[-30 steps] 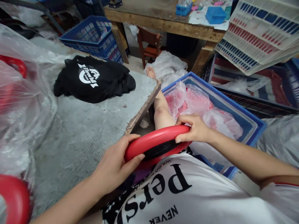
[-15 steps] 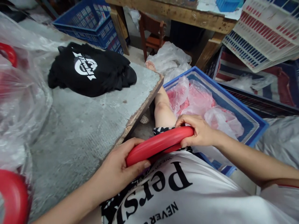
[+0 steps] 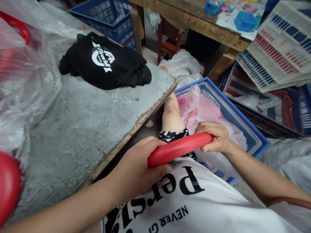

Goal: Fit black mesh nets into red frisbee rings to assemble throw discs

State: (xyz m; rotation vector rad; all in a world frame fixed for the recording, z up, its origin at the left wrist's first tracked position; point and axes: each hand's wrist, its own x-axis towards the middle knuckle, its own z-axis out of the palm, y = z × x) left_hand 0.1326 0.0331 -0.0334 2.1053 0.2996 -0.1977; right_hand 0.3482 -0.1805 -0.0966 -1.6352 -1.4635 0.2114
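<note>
A smooth red plastic ring (image 3: 181, 149) is held over my lap, seen nearly edge-on. My left hand (image 3: 143, 161) grips its left end, with the thumb below and the fingers on the far side. At the opposite end my right hand (image 3: 215, 136) is closed round the ring, fingers curled over the top. Below the ring are my white printed shirt (image 3: 184, 204) and black-and-white shorts (image 3: 173, 135). Another red ring-shaped piece (image 3: 8, 184) lies at the left edge of the view, partly cut off.
On the grey worktop (image 3: 80, 129) lies a bundled black cloth (image 3: 107, 63), beside clear plastic wrap (image 3: 36, 74) over red pieces. Right of my leg stands a blue bin (image 3: 252, 136) holding pink bagged pieces. Blue crates (image 3: 114, 26), a wooden table (image 3: 194, 22) and white baskets (image 3: 279, 48) stand beyond.
The ring has turned to a flatter, more edge-on angle and sits slightly further right in view. Both hands still hold its ends. The camera view has shifted a little.
</note>
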